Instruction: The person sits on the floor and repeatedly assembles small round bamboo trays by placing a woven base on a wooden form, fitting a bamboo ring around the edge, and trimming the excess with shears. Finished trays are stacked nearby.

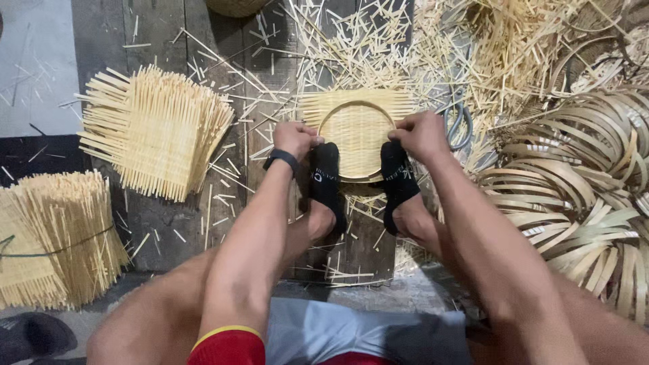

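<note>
A round woven bamboo tray (356, 138) with a hoop rim lies on the wooden floor, its loose strip ends fanning out at the top. My two feet in black socks (326, 182) press on its near edge. My left hand (295, 138), with a black wristband, grips the tray's left rim. At the right rim, my right hand (420, 135) pinches the hoop. Both hands are closed on the tray.
Stacks of square woven bamboo mats (159, 128) lie at left, a tied stack (57, 236) at lower left. Bent bamboo hoops (588, 196) pile up at right. Loose strip offcuts (378, 40) litter the boards. Scissors (461, 122) lie right of the tray.
</note>
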